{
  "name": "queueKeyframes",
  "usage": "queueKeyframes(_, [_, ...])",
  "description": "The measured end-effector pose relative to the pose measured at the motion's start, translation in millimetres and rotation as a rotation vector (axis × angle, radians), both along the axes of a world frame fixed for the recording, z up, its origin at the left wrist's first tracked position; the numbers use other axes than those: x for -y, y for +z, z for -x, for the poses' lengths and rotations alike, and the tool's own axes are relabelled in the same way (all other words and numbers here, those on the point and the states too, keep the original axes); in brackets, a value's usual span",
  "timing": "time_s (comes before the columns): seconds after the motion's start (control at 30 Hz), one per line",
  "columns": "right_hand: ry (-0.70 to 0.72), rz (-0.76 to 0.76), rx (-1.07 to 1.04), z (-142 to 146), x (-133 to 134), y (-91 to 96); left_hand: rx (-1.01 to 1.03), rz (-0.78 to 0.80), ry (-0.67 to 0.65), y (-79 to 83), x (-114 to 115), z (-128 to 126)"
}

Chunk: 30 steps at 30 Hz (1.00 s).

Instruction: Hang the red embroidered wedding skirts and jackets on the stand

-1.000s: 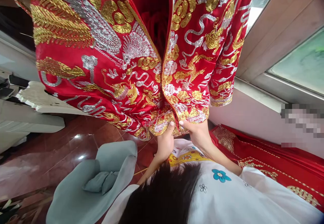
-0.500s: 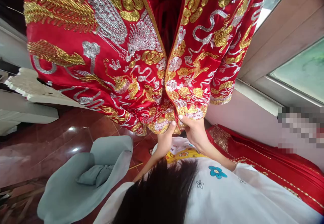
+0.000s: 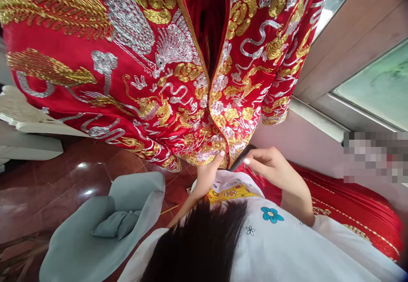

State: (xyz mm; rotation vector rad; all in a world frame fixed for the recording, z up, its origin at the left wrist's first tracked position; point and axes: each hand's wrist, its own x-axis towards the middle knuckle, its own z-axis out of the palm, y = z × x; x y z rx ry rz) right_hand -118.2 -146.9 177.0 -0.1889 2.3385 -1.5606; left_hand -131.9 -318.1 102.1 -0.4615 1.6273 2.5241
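A red jacket point(image 3: 134, 74) with heavy gold and silver embroidery hangs open-fronted before me. My left hand point(image 3: 207, 176) grips the bottom hem of its left front panel, thumb on top of the cloth. My right hand point(image 3: 276, 170) sits just right of and below the right panel's hem, off the cloth, with its fingers curled together and pointing left. Its palm side is hidden, so I cannot see whether anything lies in it. My dark hair and white flowered shirt point(image 3: 280, 239) fill the bottom of the view.
Another red and gold embroidered cloth point(image 3: 350, 214) lies at the right beside me. A grey-blue armchair point(image 3: 95, 235) with a cushion stands on the red tiled floor point(image 3: 57, 188) at lower left. White furniture point(image 3: 28, 125) is at the left, and a window frame point(image 3: 350, 61) at the right.
My right hand has let go of the jacket's hem and drawn back to the right, fingers curled. My left hand still holds the hem. The view has shifted slightly right.
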Motion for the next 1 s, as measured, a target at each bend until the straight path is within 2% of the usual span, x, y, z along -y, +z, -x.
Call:
queueKeyframes(0.07, [-0.017,-0.013,-0.049,2.3,9.0,0.3,-0.026,0.027,-0.019,0.0,0.5,-0.5])
queueKeyframes(0.23, [-0.026,-0.094,-0.042,11.8,22.8,-17.7,-0.014,-0.009,-0.101,-0.5,3.3,-2.3])
queueKeyframes(0.4, [-0.106,-0.041,-0.028,12.0,27.3,-25.7,0.036,-0.072,-0.102,0.5,4.6,-1.6])
queueKeyframes(0.57, [-0.110,0.084,0.064,11.2,30.8,-28.7,0.050,-0.115,-0.122,3.5,6.2,-0.6])
queueKeyframes(0.63, [-0.131,0.086,0.086,11.5,32.4,-31.1,0.031,-0.118,-0.142,3.6,6.9,-0.8])
queueKeyframes(0.77, [-0.151,0.038,0.084,12.4,34.4,-33.9,0.016,-0.075,-0.164,-0.8,7.4,-1.6])
queueKeyframes(0.87, [-0.106,0.002,0.086,12.9,32.8,-33.3,-0.012,-0.009,-0.154,-6.0,7.2,-2.9])
queueKeyframes(1.0, [-0.026,-0.105,0.039,16.0,26.9,-39.2,-0.024,0.090,-0.216,-16.0,8.7,-8.0])
